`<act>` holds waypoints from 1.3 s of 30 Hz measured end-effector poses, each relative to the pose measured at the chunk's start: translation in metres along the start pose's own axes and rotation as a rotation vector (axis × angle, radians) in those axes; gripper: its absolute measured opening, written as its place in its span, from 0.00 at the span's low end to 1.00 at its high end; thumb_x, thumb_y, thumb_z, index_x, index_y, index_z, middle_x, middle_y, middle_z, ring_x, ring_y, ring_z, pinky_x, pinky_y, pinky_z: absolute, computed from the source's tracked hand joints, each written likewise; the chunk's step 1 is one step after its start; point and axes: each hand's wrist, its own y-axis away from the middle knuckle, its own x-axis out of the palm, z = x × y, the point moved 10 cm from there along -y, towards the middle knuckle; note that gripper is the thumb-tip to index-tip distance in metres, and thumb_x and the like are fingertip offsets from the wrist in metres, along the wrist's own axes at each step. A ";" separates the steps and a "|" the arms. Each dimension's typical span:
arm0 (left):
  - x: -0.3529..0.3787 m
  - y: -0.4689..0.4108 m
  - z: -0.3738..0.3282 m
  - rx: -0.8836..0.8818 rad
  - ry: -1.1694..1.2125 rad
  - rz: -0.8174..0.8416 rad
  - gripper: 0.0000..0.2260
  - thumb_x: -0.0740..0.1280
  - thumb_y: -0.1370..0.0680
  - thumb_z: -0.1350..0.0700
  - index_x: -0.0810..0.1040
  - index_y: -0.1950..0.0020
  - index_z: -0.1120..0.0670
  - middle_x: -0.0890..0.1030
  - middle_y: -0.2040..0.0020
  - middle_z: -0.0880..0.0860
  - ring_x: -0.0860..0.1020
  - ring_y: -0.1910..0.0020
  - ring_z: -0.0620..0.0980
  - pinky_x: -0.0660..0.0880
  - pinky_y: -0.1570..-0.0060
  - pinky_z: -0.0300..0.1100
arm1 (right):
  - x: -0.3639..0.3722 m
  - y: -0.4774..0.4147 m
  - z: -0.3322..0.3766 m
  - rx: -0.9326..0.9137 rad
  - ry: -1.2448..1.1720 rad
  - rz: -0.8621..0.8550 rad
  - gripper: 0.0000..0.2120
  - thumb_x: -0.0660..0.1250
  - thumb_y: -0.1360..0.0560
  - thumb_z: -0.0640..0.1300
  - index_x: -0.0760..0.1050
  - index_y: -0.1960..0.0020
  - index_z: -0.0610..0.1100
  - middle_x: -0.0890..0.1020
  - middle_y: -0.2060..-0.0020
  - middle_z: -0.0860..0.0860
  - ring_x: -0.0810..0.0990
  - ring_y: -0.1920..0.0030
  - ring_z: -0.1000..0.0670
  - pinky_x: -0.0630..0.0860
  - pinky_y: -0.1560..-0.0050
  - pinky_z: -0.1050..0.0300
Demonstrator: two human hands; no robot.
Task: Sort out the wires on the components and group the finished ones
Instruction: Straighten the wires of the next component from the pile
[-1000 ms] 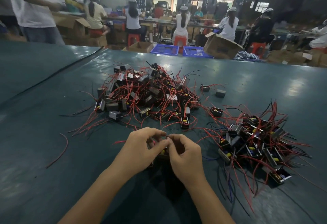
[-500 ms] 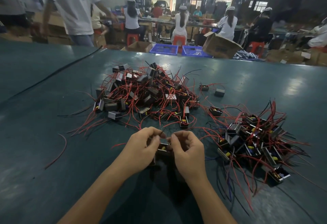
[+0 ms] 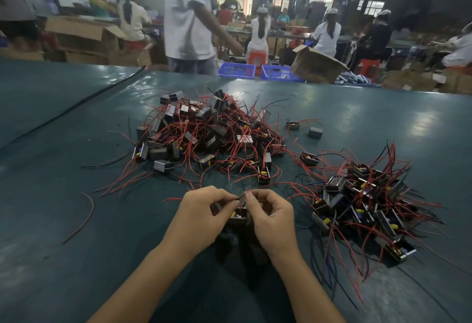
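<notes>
Lower centre: left hand point(image 3: 201, 216) and right hand point(image 3: 273, 220) meet over one small boxy component point(image 3: 238, 216), cupped between them above the dark green surface point(image 3: 76, 259). Fingertips of both hands pinch a thin dark wire point(image 3: 241, 196) rising from its top.

A second ago the hands were pressed together over the part. Now the fingertips have drawn slightly apart with the lead strung between them. Reads as straightening in progress, so this piece is mid-sort, not ready to set aside.

Lower left: loose red wire point(image 3: 81, 218), alone.

Right of the hands: smaller pile point(image 3: 365, 200), probably the finished group, though its leads look no tidier from here.

Centre, further off: larger pile point(image 3: 209, 133), heavily tangled.

Far edge: blue baskets point(image 3: 236, 69), cardboard box point(image 3: 316, 63). A walker point(image 3: 184, 16) in a white shirt has crossed from upper left to upper centre.
</notes>
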 end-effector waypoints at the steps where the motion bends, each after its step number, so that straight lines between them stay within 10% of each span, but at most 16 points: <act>1: 0.000 0.000 0.001 -0.001 -0.003 -0.007 0.04 0.74 0.26 0.56 0.86 0.53 0.50 0.82 0.62 0.43 0.80 0.62 0.43 0.75 0.61 0.33 | 0.000 0.000 0.000 0.006 0.000 0.003 0.06 0.69 0.24 0.36 0.80 0.60 0.42 0.80 0.73 0.56 0.77 0.70 0.59 0.73 0.66 0.67; 19: 0.013 0.002 0.021 -0.112 0.004 0.058 0.05 0.73 0.26 0.56 0.86 0.54 0.46 0.81 0.61 0.42 0.78 0.64 0.43 0.74 0.61 0.37 | 0.003 -0.001 -0.013 0.138 -0.101 0.065 0.04 0.69 0.24 0.37 0.81 0.57 0.41 0.84 0.65 0.47 0.81 0.64 0.53 0.77 0.65 0.62; 31: 0.018 0.003 0.027 -0.125 -0.073 0.108 0.02 0.70 0.24 0.52 0.83 0.54 0.47 0.78 0.60 0.42 0.74 0.65 0.41 0.75 0.60 0.45 | 0.003 0.000 0.013 -0.164 0.195 0.156 0.14 0.71 0.26 0.35 0.78 0.49 0.53 0.84 0.58 0.57 0.82 0.58 0.55 0.77 0.59 0.66; 39: 0.021 0.004 0.029 -0.134 -0.085 0.171 0.04 0.69 0.23 0.52 0.79 0.56 0.43 0.78 0.60 0.41 0.74 0.65 0.40 0.73 0.61 0.41 | 0.006 0.003 0.035 -0.428 0.433 0.194 0.08 0.71 0.25 0.35 0.83 0.46 0.40 0.82 0.56 0.52 0.80 0.58 0.57 0.77 0.58 0.64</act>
